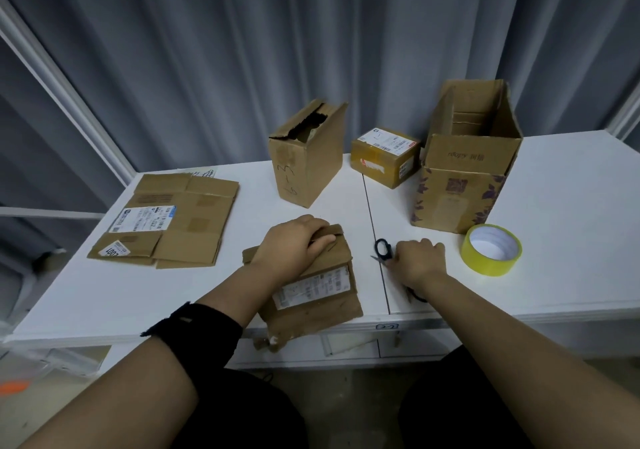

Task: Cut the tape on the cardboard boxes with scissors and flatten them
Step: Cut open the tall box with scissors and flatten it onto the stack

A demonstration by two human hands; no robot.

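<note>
On the left of the white counter lies a flattened brown cardboard box with white shipping labels. At the near edge in the middle, the left hand rests on a small flattened brown cardboard box with a white label, its fingers curled over the far flap. Behind stands an upright brown cardboard box with a torn top, then a small taped yellow-brown carton. The right hand lies on the black-handled scissors on the counter, fingers curled round them. Farther right stand a tall open cardboard box printed with purple leaves and a yellow tape roll.
</note>
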